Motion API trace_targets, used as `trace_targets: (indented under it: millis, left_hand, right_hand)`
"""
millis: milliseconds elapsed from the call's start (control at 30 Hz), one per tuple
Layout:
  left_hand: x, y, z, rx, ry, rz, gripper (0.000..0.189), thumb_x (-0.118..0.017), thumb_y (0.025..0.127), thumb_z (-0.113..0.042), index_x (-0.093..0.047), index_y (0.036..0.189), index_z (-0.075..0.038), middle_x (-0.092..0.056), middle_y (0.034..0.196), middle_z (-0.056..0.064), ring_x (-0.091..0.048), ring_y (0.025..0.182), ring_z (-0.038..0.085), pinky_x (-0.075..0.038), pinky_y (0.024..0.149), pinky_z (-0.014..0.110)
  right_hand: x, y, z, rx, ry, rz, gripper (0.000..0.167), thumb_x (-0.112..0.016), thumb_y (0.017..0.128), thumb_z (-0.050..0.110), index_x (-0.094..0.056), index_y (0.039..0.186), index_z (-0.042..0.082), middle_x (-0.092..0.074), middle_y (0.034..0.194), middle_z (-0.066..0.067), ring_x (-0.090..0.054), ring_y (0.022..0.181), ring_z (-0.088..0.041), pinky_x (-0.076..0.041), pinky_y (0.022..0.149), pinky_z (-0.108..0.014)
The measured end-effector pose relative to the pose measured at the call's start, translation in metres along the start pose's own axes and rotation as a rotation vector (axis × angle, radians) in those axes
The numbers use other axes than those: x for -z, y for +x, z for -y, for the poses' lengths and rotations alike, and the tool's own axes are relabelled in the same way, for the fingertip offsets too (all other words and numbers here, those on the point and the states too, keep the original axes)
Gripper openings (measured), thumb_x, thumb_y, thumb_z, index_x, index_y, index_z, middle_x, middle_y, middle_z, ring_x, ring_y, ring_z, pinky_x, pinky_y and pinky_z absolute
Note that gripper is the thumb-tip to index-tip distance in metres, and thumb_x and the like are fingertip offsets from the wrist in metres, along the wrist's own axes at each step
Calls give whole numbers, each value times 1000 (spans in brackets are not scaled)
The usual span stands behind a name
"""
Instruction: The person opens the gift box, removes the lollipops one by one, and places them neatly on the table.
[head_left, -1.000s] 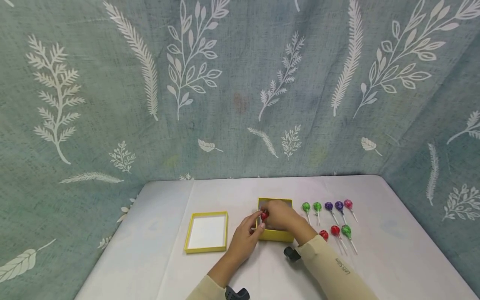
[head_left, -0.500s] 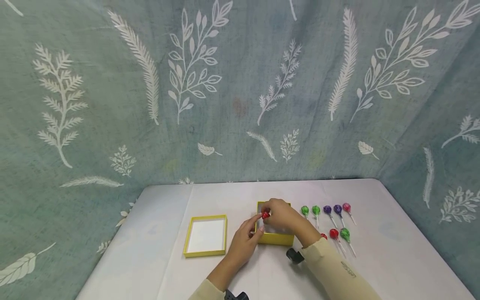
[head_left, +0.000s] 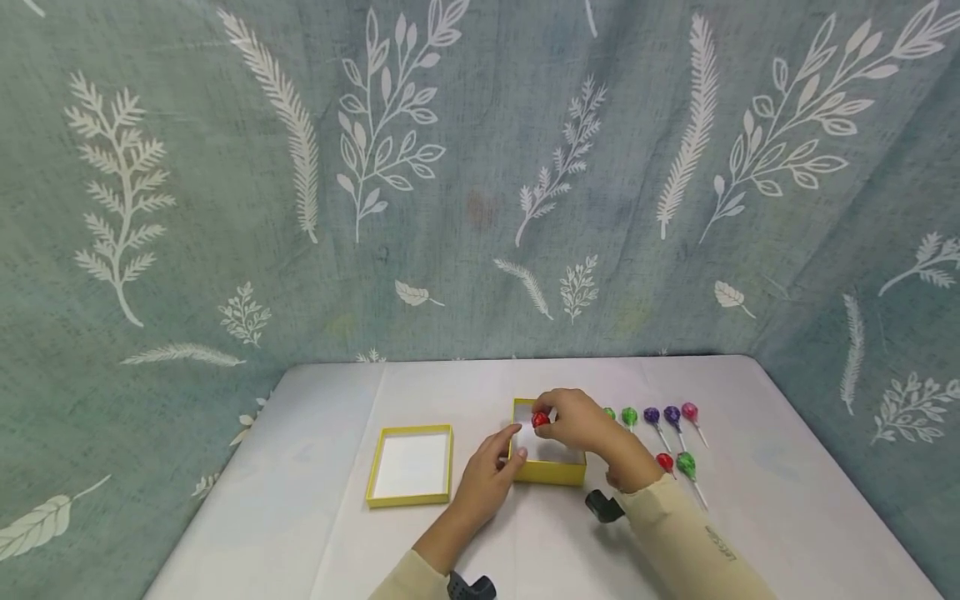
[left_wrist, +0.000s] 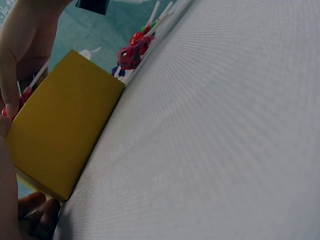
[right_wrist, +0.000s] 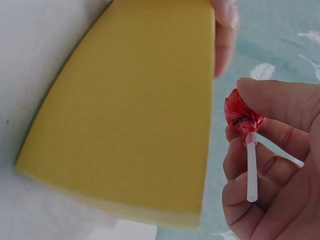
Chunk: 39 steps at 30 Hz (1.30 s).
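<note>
A red-wrapped lollipop [head_left: 540, 419] is pinched between the thumb and fingers of my right hand [head_left: 581, 421], above the inside of the yellow box [head_left: 551, 473]. In the right wrist view the lollipop's white stick [right_wrist: 252, 172] points down along the curled fingers. My left hand [head_left: 483, 479] holds the box at its left side, thumb at the rim and fingers [left_wrist: 37, 212] against the outer wall. From the head view, the visible part of the box's pale inside shows no lollipops. The box's right part is partly hidden by the right hand.
Left of the box lies its yellow-rimmed lid [head_left: 411, 467], white inside up. Several lollipops lie to the right: green [head_left: 629, 416], purple [head_left: 652, 415], pink [head_left: 690, 410], red [head_left: 664, 461] and another green lollipop [head_left: 686, 465]. A patterned cloth [head_left: 480, 208] hangs behind the table.
My right hand has moved slightly right and up with the red lollipop, away from the left fingertips. More of the box's inside shows. The left hand stays at the box.
</note>
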<state>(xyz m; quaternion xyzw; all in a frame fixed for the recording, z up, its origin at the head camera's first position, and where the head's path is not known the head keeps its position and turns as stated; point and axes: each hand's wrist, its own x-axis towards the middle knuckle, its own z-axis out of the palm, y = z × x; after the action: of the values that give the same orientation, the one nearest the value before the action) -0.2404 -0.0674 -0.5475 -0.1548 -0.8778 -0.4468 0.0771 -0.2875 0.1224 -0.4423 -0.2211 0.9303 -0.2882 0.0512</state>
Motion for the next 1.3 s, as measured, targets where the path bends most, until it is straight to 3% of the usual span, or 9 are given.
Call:
trace_targets:
  millis: [400,733,1067,1300]
  left_hand:
    - [0,0,1,-16,-20,-19,51,-47,100,-48,-48,144,-22,-57,124,5,-57,97,15,-51,83,35]
    - [0,0,1,-26,-31,-28,53,-47,99,-50,-48,143,-21,-58,112,3,-58,93,13,-51,83,35]
    - [-2,1,2,-33,-35,-24,52,-47,100,-49,-48,144,-21,-58,115,5,-57,94,14,-51,84,36]
    - [-1,2,1,-35,-23,-22,53,-47,100,-49,-48,144,-20,-58,112,3,-57,93,14,-51,83,35]
  right_hand:
    - [16,-15,-11,-44,-6,-12,26,-78,83,17,-70,108,12,-62,89,6,-56,73,-11,-49,64,-32]
    - [32,-36,-24,-120,56,-18,23,-77,85,17,-69,106,14,-61,89,4,-56,75,-16,-50,60,-31]
    - [51,-60,-49,-190,26,-23,29,-76,85,24,-68,111,13,-64,100,3,-57,83,-16,-52,69,-34]
    - [66,-82,-70,-209,44,-41,28,-75,86,20,-67,111,11,-63,97,0,-56,83,-18,-51,68,-35]
